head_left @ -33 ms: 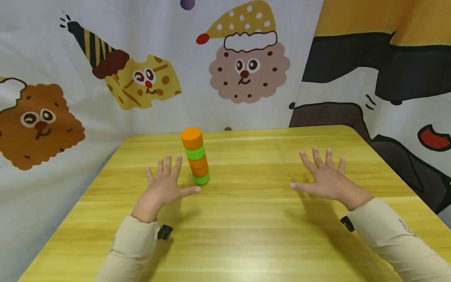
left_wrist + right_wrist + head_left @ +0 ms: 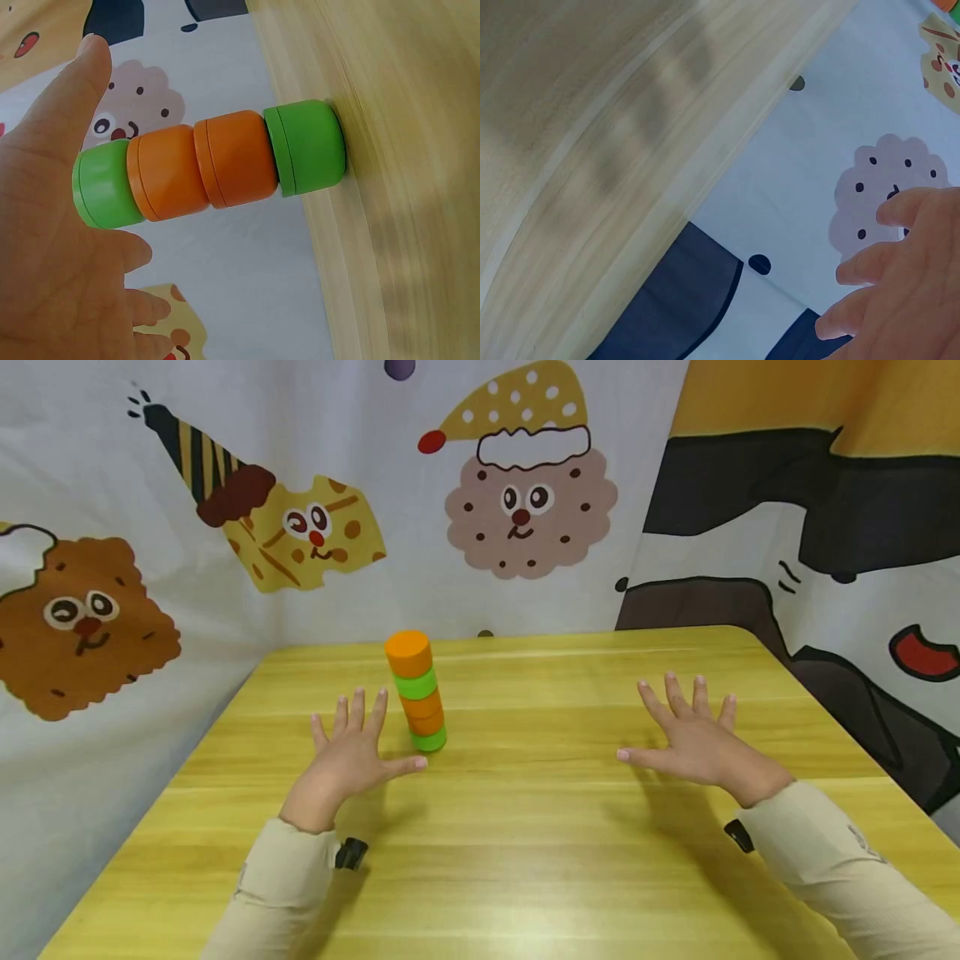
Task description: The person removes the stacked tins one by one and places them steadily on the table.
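A tower of orange and green round blocks (image 2: 421, 706) stands upright on the wooden table, left of the middle. In the head view its top block is orange and its lowest green; the left wrist view shows green, orange, orange and green blocks (image 2: 306, 146), with the top one hidden behind the hand. My left hand (image 2: 347, 764) hovers just left of the tower with fingers spread, holding nothing. Whether its thumb touches the tower I cannot tell, though a gap shows in the head view. Out to the right, my right hand (image 2: 693, 743) is spread above the table, holding nothing.
The yellowish wooden table (image 2: 517, 860) has its far edge against a white cloth (image 2: 420, 593) printed with cartoon biscuits. More printed cloth hangs along the left and right. Small black devices (image 2: 351, 853) sit at both wrists, by the beige sleeves (image 2: 288, 868).
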Motion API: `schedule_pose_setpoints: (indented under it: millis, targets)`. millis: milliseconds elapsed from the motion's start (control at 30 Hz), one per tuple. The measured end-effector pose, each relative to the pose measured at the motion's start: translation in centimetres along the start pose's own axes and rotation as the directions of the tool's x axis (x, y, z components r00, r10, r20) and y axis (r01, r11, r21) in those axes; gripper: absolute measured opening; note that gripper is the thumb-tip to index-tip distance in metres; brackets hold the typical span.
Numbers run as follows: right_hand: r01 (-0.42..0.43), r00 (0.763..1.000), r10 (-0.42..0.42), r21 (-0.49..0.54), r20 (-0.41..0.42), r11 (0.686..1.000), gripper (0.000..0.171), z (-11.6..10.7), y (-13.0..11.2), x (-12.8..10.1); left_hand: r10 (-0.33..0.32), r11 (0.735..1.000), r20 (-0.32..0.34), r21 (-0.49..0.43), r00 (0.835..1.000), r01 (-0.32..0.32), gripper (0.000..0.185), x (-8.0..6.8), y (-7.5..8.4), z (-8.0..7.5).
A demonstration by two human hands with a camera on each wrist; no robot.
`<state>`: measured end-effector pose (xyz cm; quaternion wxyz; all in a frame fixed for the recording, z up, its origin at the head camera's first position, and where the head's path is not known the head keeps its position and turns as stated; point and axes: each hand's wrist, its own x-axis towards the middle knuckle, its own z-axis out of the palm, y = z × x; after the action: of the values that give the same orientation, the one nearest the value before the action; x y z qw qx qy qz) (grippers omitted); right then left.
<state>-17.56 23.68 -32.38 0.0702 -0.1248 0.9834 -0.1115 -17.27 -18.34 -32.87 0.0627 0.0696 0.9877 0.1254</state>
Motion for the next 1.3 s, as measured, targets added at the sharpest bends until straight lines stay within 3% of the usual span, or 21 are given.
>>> schedule_pose_setpoints:
  millis: [200,333,467,667,800,1067,1300]
  targets:
    - [0.020,1.000,-0.020,0.022,-0.011,1.000,0.102,-0.4,-0.7,-0.1,0.023,0.993,-0.053,-0.117,0.998,-0.029,0.117,0.3,-0.6,-0.1]
    - [0.068,0.997,-0.066,0.088,-0.031,0.994,0.101,-0.7,-1.8,0.5,0.037,0.960,-0.138,-0.271,0.990,-0.073,0.118,0.7,-1.1,-0.1]
    - [0.127,0.991,-0.117,0.165,-0.068,0.978,0.101,-0.7,-3.1,1.8,0.037,0.891,-0.205,-0.437,0.978,-0.125,0.110,1.1,-1.2,-0.1]
    - [0.200,0.977,-0.175,0.230,-0.125,0.952,0.104,-0.5,-5.4,4.3,0.029,0.745,-0.291,-0.631,0.956,-0.215,0.096,1.7,-1.1,0.0]
    - [0.250,0.962,-0.214,0.240,-0.167,0.938,0.103,-0.4,-6.9,5.5,0.018,0.656,-0.318,-0.712,0.948,-0.252,0.089,2.2,-1.2,0.2]
    - [0.359,0.919,-0.281,0.295,-0.277,0.885,0.093,0.4,-10.1,7.3,0.002,0.559,-0.348,-0.777,0.938,-0.289,0.077,2.9,-1.6,0.8]
    - [0.447,0.870,-0.315,0.336,-0.378,0.829,0.084,0.7,-12.4,9.2,0.000,0.527,-0.364,-0.791,0.931,-0.309,0.074,3.5,-1.3,0.9]
